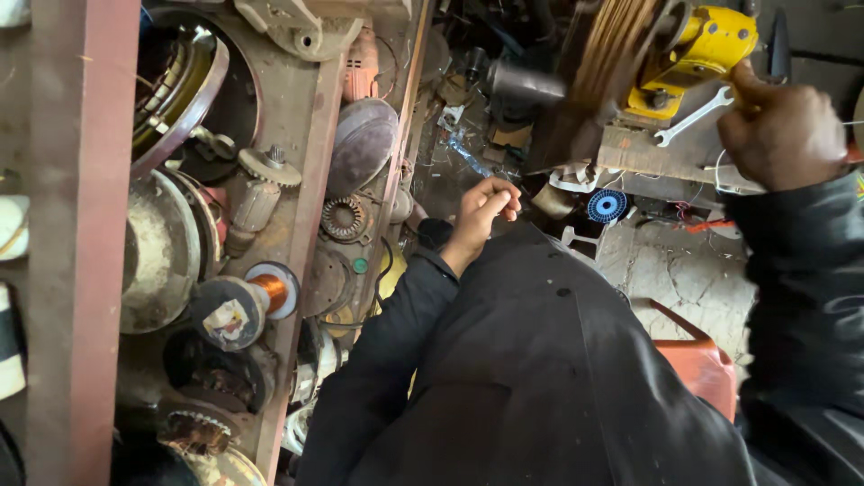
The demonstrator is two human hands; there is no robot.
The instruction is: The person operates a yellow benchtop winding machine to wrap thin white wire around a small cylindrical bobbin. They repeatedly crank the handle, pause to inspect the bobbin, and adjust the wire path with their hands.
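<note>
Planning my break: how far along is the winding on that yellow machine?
Done: a thick band of copper-coloured wire already sits on the yellow machine, blurred as if turning. In hand: the right hand is closed at the machine. The left hand is pinched shut, and what it holds is too thin to see. Left: the remaining turns cannot be judged, and the wrench lies untouched.

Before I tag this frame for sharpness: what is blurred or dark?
Head view: the spinning wire coil is motion-blurred; the left hand and right hand look fairly sharp; the shelf parts are evenly lit, while the floor behind the coil is dim.
</note>
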